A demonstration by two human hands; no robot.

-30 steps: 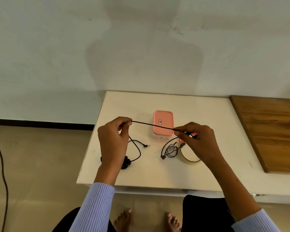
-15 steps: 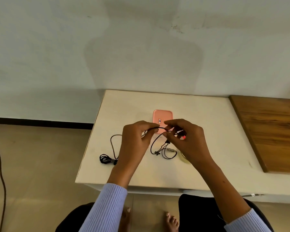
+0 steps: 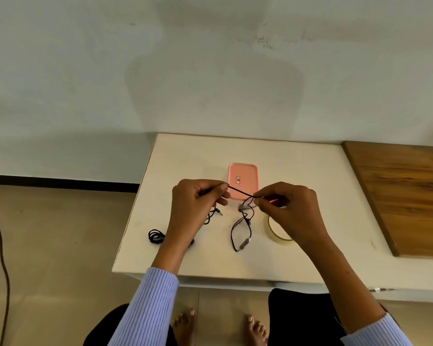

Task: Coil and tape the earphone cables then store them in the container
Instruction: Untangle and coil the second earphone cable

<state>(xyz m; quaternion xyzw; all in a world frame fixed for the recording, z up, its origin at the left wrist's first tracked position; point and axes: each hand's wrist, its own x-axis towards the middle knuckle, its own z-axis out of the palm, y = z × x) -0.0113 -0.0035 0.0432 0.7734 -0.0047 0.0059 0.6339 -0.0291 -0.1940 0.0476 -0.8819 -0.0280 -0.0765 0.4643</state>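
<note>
A black earphone cable (image 3: 240, 192) runs taut between my two hands above the white table (image 3: 310, 176). My left hand (image 3: 196, 204) pinches one stretch of it, and the plug end dangles below that hand. My right hand (image 3: 289, 208) pinches the other stretch, from which loops and earbuds hang down to the table. A second black cable (image 3: 156, 236), coiled, lies near the table's left edge. The pink container (image 3: 243, 177), lid on, stands just behind my hands. A roll of clear tape (image 3: 276, 231) lies partly hidden under my right hand.
A wooden board (image 3: 405, 196) covers the table's right side. A white wall rises behind the table. A dark cord (image 3: 0, 245) trails on the floor at the far left. My bare feet show below the table's front edge.
One second ago my hands were far apart with a long taut cable. They came close together half a second ago. Now they have drawn slightly apart again, with loops hanging from my right hand.
</note>
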